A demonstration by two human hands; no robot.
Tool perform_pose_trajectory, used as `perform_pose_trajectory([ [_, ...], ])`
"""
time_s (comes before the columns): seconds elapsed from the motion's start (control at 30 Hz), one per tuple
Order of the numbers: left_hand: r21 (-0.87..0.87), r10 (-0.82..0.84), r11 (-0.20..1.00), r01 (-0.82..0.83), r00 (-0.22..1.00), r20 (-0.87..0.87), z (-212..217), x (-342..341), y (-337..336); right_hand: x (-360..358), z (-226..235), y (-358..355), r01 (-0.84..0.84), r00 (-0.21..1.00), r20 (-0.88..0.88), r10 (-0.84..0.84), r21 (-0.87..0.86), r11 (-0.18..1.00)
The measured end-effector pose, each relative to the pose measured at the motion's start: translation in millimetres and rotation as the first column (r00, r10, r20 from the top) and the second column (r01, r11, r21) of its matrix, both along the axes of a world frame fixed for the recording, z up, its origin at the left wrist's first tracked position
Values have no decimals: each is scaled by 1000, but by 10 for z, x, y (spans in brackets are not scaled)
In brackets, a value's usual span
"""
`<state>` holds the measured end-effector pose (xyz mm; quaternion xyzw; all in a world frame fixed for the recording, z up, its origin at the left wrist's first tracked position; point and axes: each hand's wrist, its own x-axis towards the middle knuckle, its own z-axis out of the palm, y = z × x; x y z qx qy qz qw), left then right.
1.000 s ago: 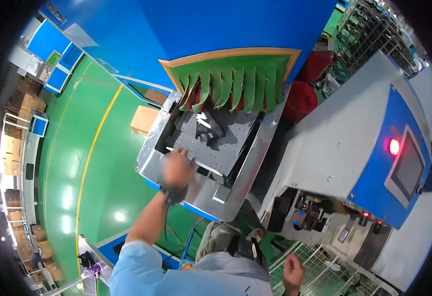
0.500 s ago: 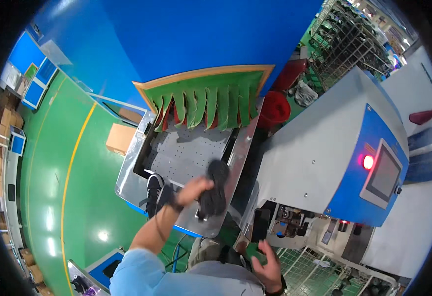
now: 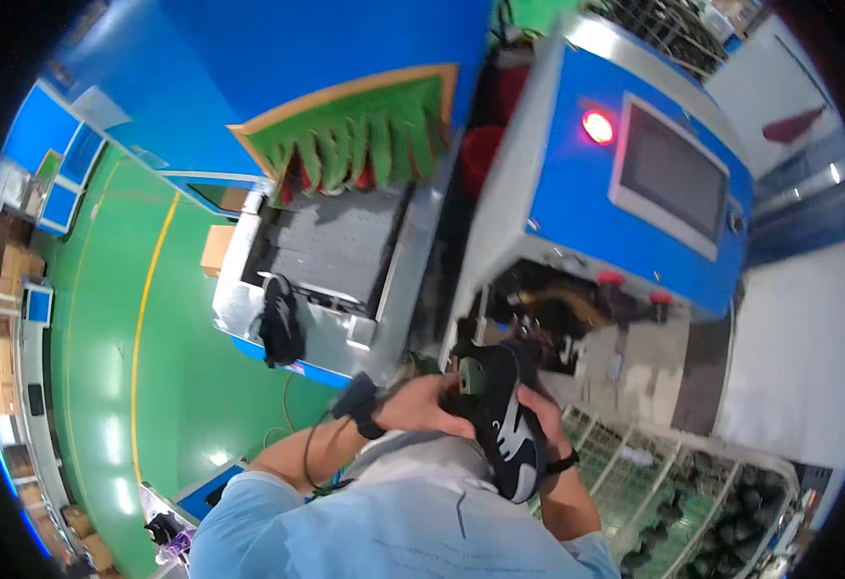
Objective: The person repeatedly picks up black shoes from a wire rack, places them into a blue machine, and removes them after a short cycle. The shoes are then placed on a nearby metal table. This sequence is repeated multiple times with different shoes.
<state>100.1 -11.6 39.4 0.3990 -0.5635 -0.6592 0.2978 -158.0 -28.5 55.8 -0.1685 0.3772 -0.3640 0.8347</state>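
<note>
1. You grasp one black athletic shoe with white side stripes between your two bare hands, close in front of your pale blue shirt.
2. Its long axis runs near to far; the green block at its opening faces left, toward the far end, so the toe seems to point near you (blur leaves that a little unsure).
3. Your left hand grips it from the left, beside the block; your right hand wraps its right side.
4. A second shoe, black with pale marks, lies to the left on the silver metal ledge, its long axis also near to far; you cannot tell its toe.
5. Count two shoes, one curtain of green fabric strips at the far side, and, on the blue-and-grey machine to the right, one glowing red lamp and one dark rectangular screen.
</note>
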Motion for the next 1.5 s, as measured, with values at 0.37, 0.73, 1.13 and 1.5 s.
perform_pose_trajectory([
  [0.37, 344, -67, 939, -4, 979, 193, 223, -945, 319, -1222, -294, 47, -45, 700, -642, -314, -477, 878],
  [0.73, 561, 385, 747, -357, 920, 73, -1057, -1056, -71, -362, -249, -700, -580, -282, -918, -278, -67, 812],
  [1.13, 359, 145, 905, -227, 959, 243, -993, -582, -240, -179, -623, -725, -547, -420, -819, -391, -116, 829],
  [1.5, 351, 87, 930, -105, 994, 67, -916, -913, -156, -153, -638, 314, -509, -211, -708, -674, -509, 694],
])
